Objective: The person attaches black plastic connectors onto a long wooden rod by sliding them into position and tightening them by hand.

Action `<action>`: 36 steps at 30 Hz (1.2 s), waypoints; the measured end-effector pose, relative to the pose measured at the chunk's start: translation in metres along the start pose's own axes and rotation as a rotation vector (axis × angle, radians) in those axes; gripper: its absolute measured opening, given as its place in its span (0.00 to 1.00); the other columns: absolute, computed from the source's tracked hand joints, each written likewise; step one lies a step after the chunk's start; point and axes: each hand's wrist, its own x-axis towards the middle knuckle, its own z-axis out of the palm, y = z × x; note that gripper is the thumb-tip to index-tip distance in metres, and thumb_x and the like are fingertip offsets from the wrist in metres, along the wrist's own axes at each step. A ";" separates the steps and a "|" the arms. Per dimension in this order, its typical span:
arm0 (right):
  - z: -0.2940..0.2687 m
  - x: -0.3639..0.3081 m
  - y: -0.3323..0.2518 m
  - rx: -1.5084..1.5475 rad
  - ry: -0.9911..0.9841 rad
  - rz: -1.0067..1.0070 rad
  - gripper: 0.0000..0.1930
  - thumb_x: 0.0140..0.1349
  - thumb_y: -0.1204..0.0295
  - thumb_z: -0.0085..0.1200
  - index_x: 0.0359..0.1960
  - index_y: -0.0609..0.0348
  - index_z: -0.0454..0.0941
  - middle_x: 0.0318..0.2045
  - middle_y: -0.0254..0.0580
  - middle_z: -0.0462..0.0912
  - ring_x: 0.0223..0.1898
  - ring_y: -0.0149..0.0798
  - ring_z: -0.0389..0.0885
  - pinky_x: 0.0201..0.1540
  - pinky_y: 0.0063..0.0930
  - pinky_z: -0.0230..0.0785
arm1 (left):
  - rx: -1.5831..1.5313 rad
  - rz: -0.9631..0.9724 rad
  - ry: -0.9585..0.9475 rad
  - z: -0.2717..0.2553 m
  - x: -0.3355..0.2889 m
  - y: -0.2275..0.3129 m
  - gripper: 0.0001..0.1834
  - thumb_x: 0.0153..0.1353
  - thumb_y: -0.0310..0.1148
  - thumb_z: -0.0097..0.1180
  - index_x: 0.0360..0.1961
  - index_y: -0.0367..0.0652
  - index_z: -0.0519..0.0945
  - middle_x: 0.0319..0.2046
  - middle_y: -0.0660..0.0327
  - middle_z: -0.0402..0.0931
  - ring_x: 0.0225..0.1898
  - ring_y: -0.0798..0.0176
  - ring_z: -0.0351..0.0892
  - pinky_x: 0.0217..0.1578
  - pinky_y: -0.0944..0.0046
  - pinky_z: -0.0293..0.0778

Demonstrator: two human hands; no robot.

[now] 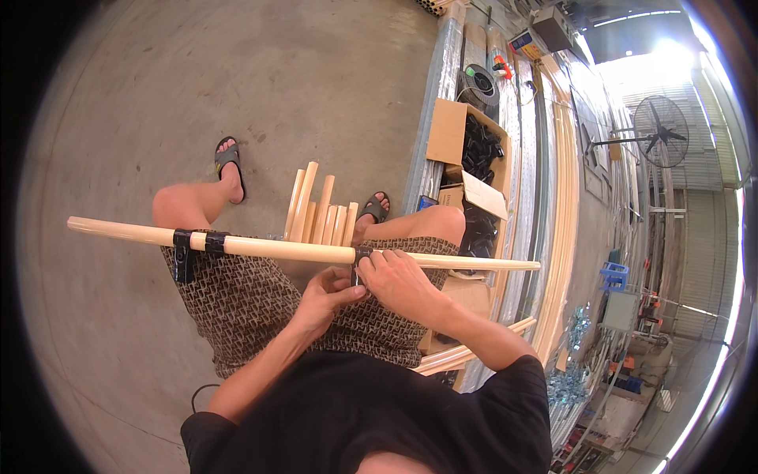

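A long cream pipe (292, 250) lies across my lap, over the patterned shorts. Toward its left end sit two black pipe brackets: one (183, 257) hangs below the pipe, and another (215, 242) wraps round it just beside. A third black bracket (357, 272) is round the pipe near the middle, between my hands. My left hand (322, 300) pinches this bracket's lower end between thumb and fingers. My right hand (399, 286) is closed over its upper part and against the pipe; the fingertips partly hide the bracket.
Several short cream pipes (320, 213) stand upright between my legs. To the right, an open cardboard box (448, 130) holds black parts, with a second box (483, 195) nearer. Long wrapped profiles (521, 182), a black spool (478, 85) and a standing fan (662, 132) lie beyond.
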 end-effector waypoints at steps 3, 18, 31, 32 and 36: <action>-0.004 0.003 -0.002 0.033 -0.113 0.073 0.09 0.62 0.69 0.56 0.32 0.63 0.74 0.28 0.46 0.79 0.32 0.46 0.83 0.36 0.36 0.76 | 0.004 0.010 0.009 0.000 -0.001 0.000 0.19 0.60 0.21 0.65 0.50 0.30 0.71 0.43 0.53 0.81 0.46 0.62 0.82 0.51 0.63 0.79; -0.001 0.006 -0.010 -0.042 -0.072 0.096 0.13 0.67 0.61 0.54 0.35 0.58 0.72 0.31 0.42 0.77 0.37 0.44 0.80 0.38 0.38 0.73 | -0.006 0.029 -0.011 -0.001 -0.005 0.001 0.22 0.60 0.22 0.65 0.52 0.26 0.71 0.44 0.50 0.81 0.46 0.60 0.83 0.49 0.64 0.79; -0.010 0.006 -0.018 -0.039 -0.042 0.118 0.11 0.69 0.64 0.52 0.34 0.59 0.71 0.31 0.44 0.77 0.36 0.45 0.82 0.37 0.39 0.74 | 0.098 0.054 0.003 -0.006 -0.003 -0.006 0.27 0.60 0.27 0.67 0.55 0.27 0.68 0.45 0.52 0.81 0.47 0.65 0.80 0.49 0.66 0.76; -0.010 0.005 -0.017 -0.046 -0.045 0.093 0.12 0.69 0.63 0.51 0.34 0.59 0.71 0.31 0.44 0.77 0.36 0.45 0.82 0.36 0.39 0.75 | 0.095 0.051 0.012 -0.005 -0.003 -0.005 0.27 0.60 0.27 0.68 0.54 0.27 0.68 0.43 0.52 0.81 0.46 0.66 0.81 0.49 0.66 0.76; -0.009 0.007 -0.014 -0.014 -0.215 0.195 0.10 0.68 0.66 0.52 0.37 0.60 0.69 0.35 0.47 0.77 0.39 0.46 0.81 0.35 0.38 0.75 | 0.089 0.075 -0.013 -0.008 0.001 -0.010 0.27 0.60 0.27 0.68 0.54 0.27 0.68 0.43 0.52 0.82 0.46 0.65 0.81 0.49 0.66 0.77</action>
